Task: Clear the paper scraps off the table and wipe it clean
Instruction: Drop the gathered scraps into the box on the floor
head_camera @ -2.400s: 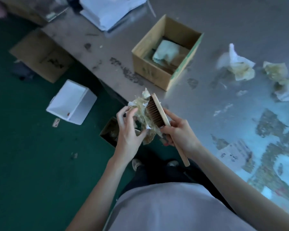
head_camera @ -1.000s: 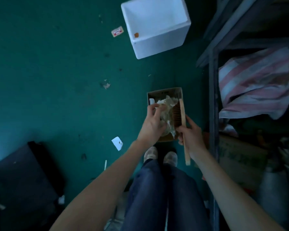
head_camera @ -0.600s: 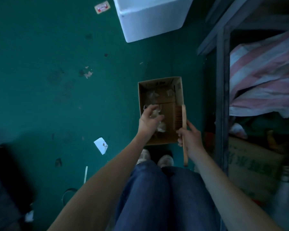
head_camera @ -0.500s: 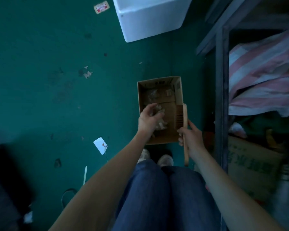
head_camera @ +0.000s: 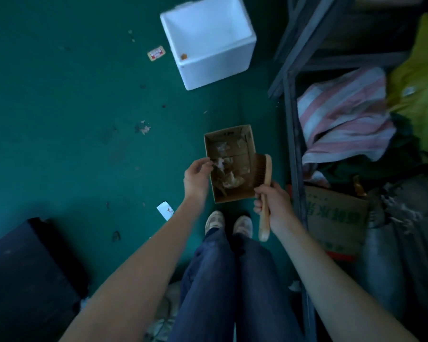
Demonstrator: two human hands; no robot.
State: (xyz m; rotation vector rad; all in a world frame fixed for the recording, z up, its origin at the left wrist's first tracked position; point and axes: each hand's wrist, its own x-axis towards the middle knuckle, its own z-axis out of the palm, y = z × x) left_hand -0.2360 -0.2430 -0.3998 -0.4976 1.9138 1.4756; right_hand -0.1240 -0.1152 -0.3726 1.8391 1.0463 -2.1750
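Observation:
I look straight down at a green floor. A small open cardboard box [head_camera: 249, 141] stands just beyond my shoes, with crumpled paper scraps [head_camera: 229, 180] lying inside it. My left hand [head_camera: 195, 178] hovers at the box's left wall, fingers loosely curled and holding nothing. My right hand [head_camera: 273, 202] is closed around the handle of a wooden brush [head_camera: 266, 174], whose bristle head hangs over the box's right edge. The table top is out of view.
A white foam box [head_camera: 209, 40] stands open farther ahead. Small paper bits [head_camera: 164, 211] and a label [head_camera: 156, 53] lie on the floor. A dark metal frame [head_camera: 293, 154] runs along the right, with striped cloth [head_camera: 341, 119] and a printed carton [head_camera: 336, 218] beneath it. A dark object [head_camera: 27, 272] sits lower left.
The view swung from the table down to the floor box. My left hand pulled the paper scraps off the brush, let them fall into the box, and drew back to the left.

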